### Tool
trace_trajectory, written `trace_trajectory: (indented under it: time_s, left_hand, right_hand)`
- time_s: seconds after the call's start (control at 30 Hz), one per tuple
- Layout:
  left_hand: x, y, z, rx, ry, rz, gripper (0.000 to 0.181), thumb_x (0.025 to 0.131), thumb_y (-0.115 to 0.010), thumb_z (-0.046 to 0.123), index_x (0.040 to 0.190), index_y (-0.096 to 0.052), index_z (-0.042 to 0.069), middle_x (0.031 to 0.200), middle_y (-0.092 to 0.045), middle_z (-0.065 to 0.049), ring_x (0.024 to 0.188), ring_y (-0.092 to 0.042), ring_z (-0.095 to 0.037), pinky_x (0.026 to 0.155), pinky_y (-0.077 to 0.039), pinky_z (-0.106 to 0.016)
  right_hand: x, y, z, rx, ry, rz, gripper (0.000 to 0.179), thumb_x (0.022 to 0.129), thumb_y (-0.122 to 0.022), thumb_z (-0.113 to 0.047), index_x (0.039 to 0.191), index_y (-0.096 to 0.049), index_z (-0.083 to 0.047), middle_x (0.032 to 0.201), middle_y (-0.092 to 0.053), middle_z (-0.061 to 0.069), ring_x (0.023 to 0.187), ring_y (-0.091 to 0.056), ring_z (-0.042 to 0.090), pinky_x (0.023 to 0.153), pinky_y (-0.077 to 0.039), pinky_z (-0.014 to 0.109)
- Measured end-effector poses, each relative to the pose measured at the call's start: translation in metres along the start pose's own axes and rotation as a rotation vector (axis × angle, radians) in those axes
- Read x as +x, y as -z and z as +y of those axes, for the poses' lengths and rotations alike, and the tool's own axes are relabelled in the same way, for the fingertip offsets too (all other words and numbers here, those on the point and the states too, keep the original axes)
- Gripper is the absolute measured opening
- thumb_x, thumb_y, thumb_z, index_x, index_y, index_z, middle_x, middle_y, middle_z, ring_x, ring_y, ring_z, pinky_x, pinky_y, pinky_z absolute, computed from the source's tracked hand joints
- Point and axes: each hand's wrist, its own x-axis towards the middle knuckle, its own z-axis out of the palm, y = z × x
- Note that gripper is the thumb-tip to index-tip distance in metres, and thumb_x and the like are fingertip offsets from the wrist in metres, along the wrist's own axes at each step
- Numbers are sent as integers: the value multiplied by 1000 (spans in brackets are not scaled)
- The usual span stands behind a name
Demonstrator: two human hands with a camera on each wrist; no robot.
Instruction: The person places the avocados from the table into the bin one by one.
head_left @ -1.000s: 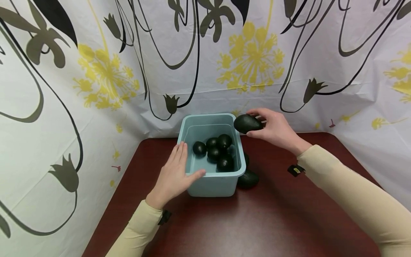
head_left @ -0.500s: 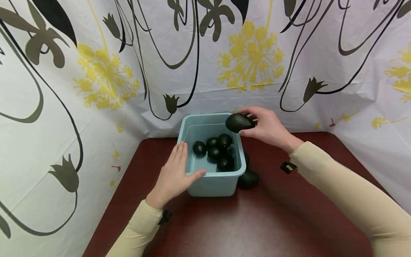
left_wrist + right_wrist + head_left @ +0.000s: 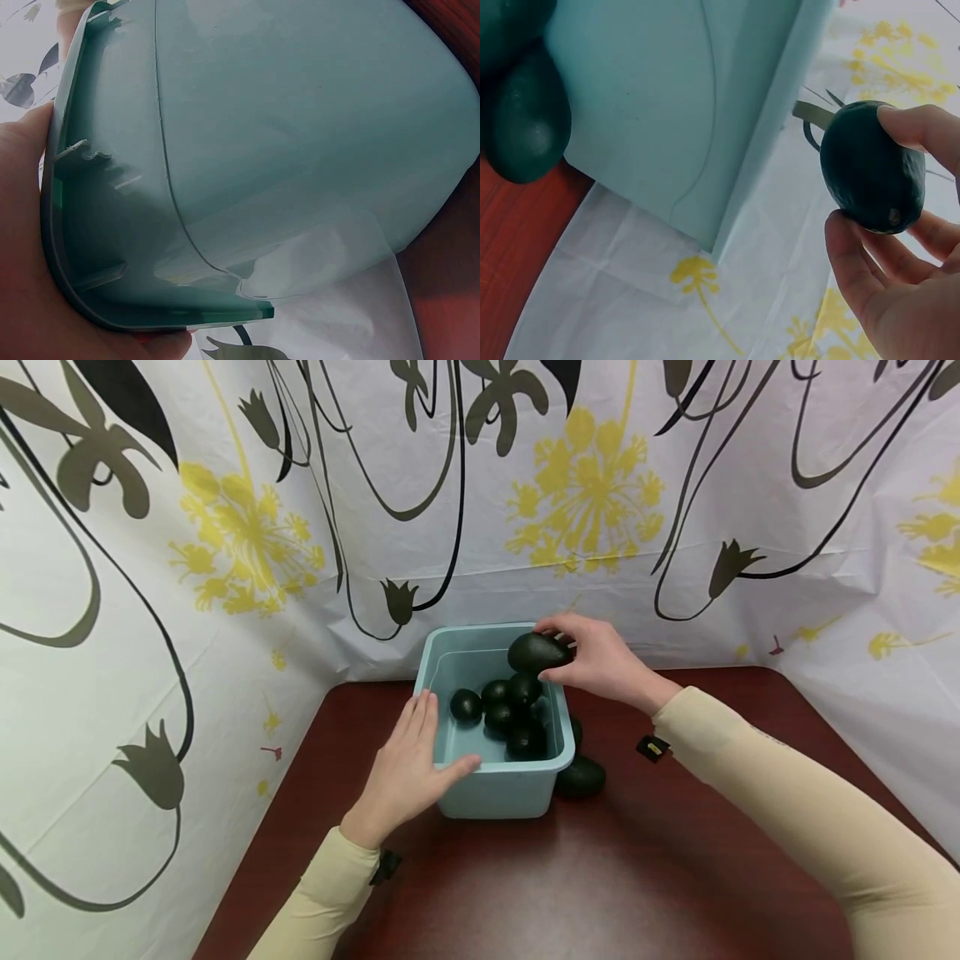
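Dark-green avocado pinched in right grip; left grip (straight-fingered, thumb splayed) rests on bin rim.

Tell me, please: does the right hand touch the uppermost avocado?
Touching: the right wrist view shows the right hand pinching the uppermost avocado between thumb and fingers.

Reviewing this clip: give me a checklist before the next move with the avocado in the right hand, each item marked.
1. Right hand gripping the held avocado: ok, thumb and fingers pinch it.
2. Held avocado over the bin: ok in the head view.
3. Left hand on the rim: ok, at the near left corner.
4. Space inside: ok, bare floor shows.
5. Outside avocados clear of the bin wall: cannot tell, the rim hides the gap.
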Motion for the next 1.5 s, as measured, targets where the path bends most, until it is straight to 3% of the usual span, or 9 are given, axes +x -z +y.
trace_trajectory:
  time_s: [0.4, 0.77, 1.2, 1.5]
  left_hand:
    - [0, 1, 0, 1, 6, -13, 110, 88, -43, 82, 159, -20, 2, 167, -14, -12, 153, -13, -29, 111, -35, -50]
    - [1, 0, 0, 11, 12, -22, 111, 87, -42, 83, 160, -18, 2, 167, -14, -12, 153, -11, -27, 112, -35, -49]
    - [1, 0, 0, 20, 10, -20, 111, 87, -42, 83, 159, -19, 1, 167, -14, -13, 153, -10, -27, 114, -32, -48]
    - [1, 0, 0, 16, 16, -22, 111, 88, -42, 83, 159, -20, 1, 167, -14, -12, 153, -11, -28, 113, -32, -48]
  right_hand:
    - [7, -24, 3, -11, 31, -103, 63, 84, -84, -24, 140, -56, -23, 128, -58, -7, 104, -55, 13, 80, -51, 36]
    - [13, -42, 8, -95, 68, -166, 61, 82, -85, -21, 138, -59, -21, 126, -58, -2, 106, -57, 16, 87, -50, 39]
    - [16, -57, 7, -162, 105, -245, 60, 81, -85, -19, 136, -62, -17, 126, -59, 3, 99, -59, 20, 85, -50, 42]
    - [17, -60, 6, -216, 99, -281, 61, 81, -86, -23, 137, -61, -17, 125, -60, 2, 105, -56, 19, 87, -50, 41]
